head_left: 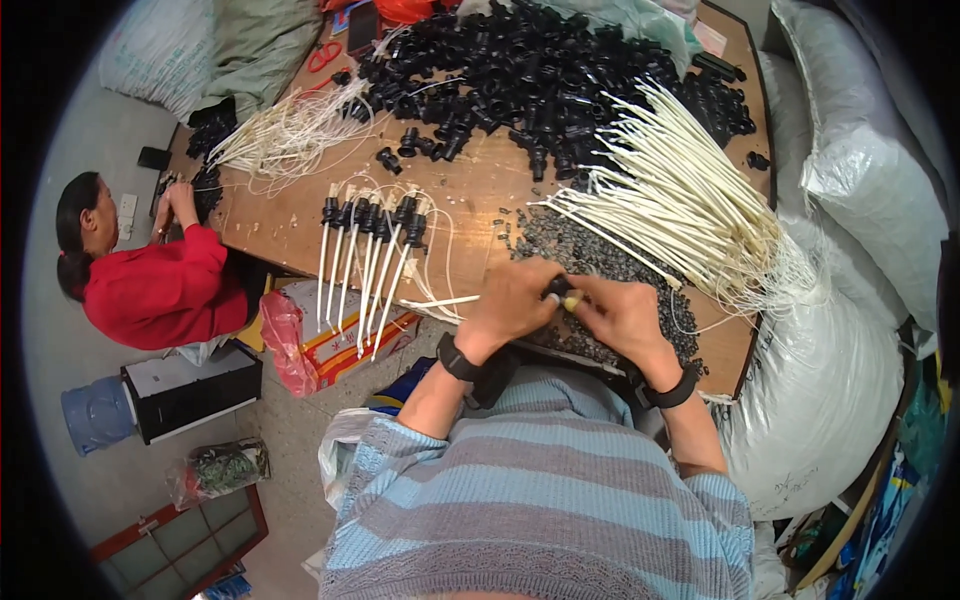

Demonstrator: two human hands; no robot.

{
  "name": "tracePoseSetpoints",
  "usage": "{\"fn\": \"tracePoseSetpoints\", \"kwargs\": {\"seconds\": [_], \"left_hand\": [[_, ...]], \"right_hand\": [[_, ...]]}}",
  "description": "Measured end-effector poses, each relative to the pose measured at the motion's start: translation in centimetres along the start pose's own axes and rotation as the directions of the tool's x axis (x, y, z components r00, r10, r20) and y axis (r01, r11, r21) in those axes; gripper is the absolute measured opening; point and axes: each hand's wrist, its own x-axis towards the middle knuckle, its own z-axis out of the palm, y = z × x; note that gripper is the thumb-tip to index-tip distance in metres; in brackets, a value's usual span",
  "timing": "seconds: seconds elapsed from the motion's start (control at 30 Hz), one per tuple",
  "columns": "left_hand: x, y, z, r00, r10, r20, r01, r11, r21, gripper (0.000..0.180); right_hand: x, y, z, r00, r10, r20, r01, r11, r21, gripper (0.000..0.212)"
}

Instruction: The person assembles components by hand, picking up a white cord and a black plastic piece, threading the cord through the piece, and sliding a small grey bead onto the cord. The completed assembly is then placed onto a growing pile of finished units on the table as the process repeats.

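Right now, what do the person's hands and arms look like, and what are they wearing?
The left hand and right hand wear no full gloves. Black wristbands circle both wrists. The knitted sleeves have light blue and grey stripes and end near the elbows. Something yellow shows at the right thumb's tip, too small to name.

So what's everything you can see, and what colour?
held piece: one showing, black, between both hands
tiny bits: countless, dark, by the hands
fittings: big pile, black, far side
long rods: dozens, cream, right side
rods with fittings: several, cream and black, near left edge
cords: many, cream, far left
scissors: one, red, beyond cords
phone-like slab: one, dark, beside scissors
table: one, brown, middle
sacks: several, white and greenish, both sides
co-worker: one, red top, left
jug: one, blue, lower left
box: one, black and grey, beside jug
sweater: one, blue and grey, bottom
left hand: one, black wristband, at held piece
right hand: one, black wristband, at held piece
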Motion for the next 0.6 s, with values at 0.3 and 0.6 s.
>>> {"fn": "tracePoseSetpoints", "kwargs": {"seconds": [0.3,0.6], "left_hand": [[-0.5,0.9,-0.1,0.975,0.222,-0.024,-0.215,0.959,0.183,0.018],[-1.4,-1.3,-3.0,0.905,0.155,-0.396,-0.083,0.978,0.192,0.018]], "right_hand": [[1.5,0.2,0.0,0.866,0.353,0.355,-0.444,0.869,0.219,0.024],[2.8,-2.1,0.9,0.991,0.123,-0.051,-0.111,0.976,0.189,0.014]]}}
